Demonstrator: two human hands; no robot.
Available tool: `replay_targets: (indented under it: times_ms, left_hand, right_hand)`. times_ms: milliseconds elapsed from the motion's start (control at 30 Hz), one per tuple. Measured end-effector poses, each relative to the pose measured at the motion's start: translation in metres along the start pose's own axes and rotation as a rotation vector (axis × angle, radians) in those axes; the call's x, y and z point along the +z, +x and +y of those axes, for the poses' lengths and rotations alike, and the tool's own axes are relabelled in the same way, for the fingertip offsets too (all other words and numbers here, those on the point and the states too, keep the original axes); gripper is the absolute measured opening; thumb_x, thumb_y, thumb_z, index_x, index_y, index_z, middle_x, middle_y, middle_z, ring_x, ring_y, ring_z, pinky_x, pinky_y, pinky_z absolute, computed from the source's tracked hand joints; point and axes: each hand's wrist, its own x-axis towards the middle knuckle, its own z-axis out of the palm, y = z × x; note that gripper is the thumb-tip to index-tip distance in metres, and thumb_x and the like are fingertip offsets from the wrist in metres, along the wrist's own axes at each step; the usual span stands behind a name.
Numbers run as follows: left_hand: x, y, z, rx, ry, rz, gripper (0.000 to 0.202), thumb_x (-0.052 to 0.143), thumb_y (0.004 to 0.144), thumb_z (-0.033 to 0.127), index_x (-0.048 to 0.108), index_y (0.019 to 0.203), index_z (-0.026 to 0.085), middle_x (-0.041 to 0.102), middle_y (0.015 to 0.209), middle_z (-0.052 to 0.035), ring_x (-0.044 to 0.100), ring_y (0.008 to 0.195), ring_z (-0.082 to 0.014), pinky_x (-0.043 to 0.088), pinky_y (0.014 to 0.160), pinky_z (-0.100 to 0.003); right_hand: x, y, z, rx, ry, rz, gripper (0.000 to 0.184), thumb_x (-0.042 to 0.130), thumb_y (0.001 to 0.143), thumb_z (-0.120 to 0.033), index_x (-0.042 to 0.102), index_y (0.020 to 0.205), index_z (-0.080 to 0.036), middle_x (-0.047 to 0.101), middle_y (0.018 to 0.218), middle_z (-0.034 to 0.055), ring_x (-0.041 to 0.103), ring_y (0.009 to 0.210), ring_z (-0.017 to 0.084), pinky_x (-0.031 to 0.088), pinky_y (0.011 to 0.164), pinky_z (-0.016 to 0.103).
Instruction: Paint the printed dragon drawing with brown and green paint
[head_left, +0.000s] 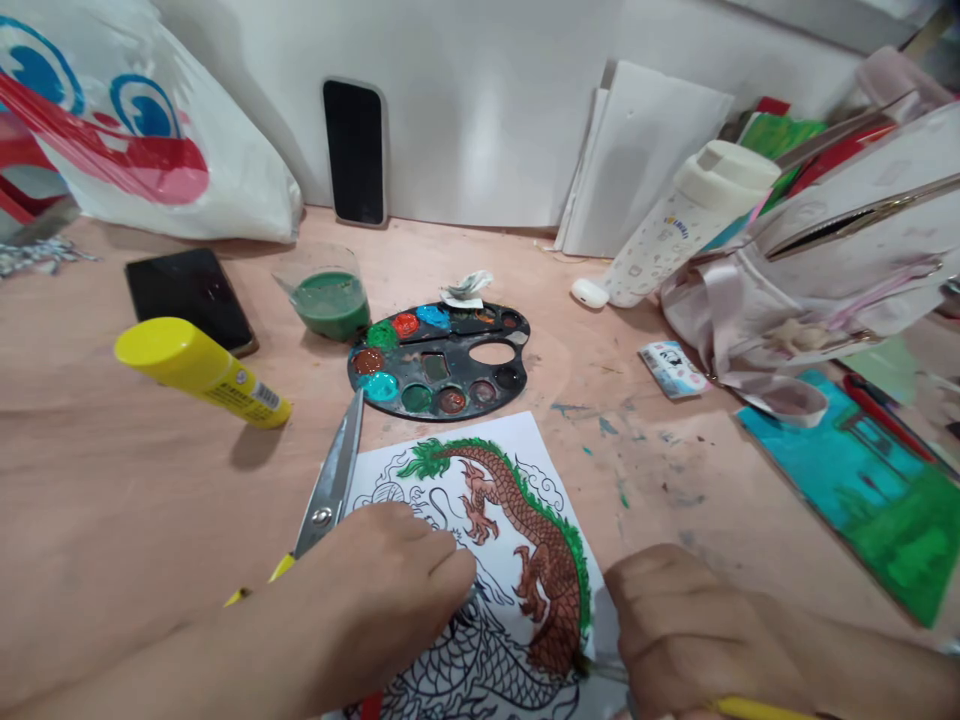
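A sheet with a dragon drawing (551,520) lies in front of me, its body partly painted brown with a green crest, the rest black outline. My left hand (397,585) rests on the sheet with fingers curled under; whatever they hold, if anything, is hidden. A small red piece shows below that wrist. My right hand (675,630) is closed around a paintbrush (604,668), whose dark tip touches the painted body's lower end. Scissors (330,485) with yellow handles lie beside the left forearm, partly hidden by it. Beyond the sheet sits a black paint palette (394,350) with several colours.
A cup of green water (330,300), a dark phone (191,295) and a yellow glue stick (202,370) stand or lie left. Another phone (355,150) leans on the wall. A white bottle (690,220), a pale bag (840,230) and a painted picture (862,490) are right.
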Motion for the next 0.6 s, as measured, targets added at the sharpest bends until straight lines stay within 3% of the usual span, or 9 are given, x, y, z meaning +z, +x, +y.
replay_targets:
  times_ms: [367,600]
  left_hand:
    - [0.0055,-0.0006,-0.0025,-0.003,-0.013,0.0,0.02,0.035,0.089,0.009,0.04,0.074,0.021,0.052,0.066,0.0015,0.043,0.055,-0.0185,0.026,0.057,-0.035]
    - [0.002,-0.0019,-0.0004,-0.01,-0.018,-0.012,0.019,0.036,0.083,0.007,0.042,0.073,0.021,0.052,0.065,0.0005,0.043,0.055,-0.0187,0.026,0.056,-0.035]
  right_hand:
    - [0.0006,0.0015,-0.0008,0.003,-0.004,-0.002,0.042,0.026,0.109,-0.035,0.06,0.093,-0.017,0.066,0.066,0.003,0.058,0.06,0.014,0.044,0.06,0.028]
    - [0.0017,-0.0022,0.0,0.014,-0.028,0.017,0.039,0.028,0.109,-0.036,0.057,0.091,-0.018,0.064,0.066,0.0008,0.058,0.06,0.013,0.044,0.061,0.028]
